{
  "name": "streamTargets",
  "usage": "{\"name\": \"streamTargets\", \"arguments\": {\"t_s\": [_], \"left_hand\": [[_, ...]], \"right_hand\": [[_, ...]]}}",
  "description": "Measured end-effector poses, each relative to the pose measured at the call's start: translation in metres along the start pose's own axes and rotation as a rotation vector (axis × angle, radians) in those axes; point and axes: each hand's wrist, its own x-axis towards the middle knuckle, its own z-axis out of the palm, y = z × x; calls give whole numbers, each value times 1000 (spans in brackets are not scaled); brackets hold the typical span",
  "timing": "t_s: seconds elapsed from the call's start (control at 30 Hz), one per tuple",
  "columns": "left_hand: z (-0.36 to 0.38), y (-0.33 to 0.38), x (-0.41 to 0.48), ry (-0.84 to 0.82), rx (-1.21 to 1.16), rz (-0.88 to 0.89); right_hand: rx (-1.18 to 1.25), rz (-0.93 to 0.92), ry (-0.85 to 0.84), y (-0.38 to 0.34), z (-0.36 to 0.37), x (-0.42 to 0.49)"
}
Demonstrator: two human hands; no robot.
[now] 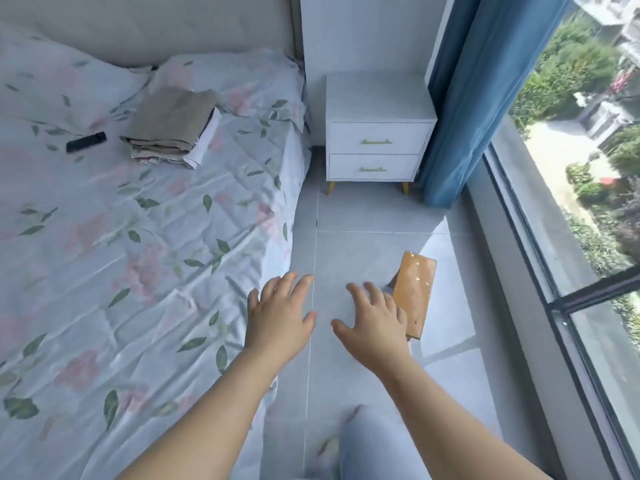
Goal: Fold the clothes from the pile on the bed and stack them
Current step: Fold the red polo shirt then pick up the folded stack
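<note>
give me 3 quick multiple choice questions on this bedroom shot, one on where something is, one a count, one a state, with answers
1. Where is the stack of folded clothes?
A. on the floor
B. on the window ledge
C. on the bed, by the pillows

2. How many drawers has the white nightstand?
A. one
B. two
C. three

3. How are the left hand and the right hand?
A. both open, holding nothing
B. both gripping a shirt
C. left open, right gripping a cloth

Answers:
1 C, it rests at the bed's head end.
2 B, two handled fronts sit one above the other.
3 A, the fingers are spread with nothing in them.
</note>
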Motion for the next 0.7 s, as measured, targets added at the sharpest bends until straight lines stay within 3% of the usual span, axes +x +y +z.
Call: {"name": "streamTargets", "arguments": {"t_s": [0.37,0.7], "left_hand": [[-38,-31,211,55,-46,-305],[-59,-132,365,39,-64,-561]], "right_hand": [[-134,-262,-143,-42,-66,259],[-215,-478,-252,-151,-68,458]]}}
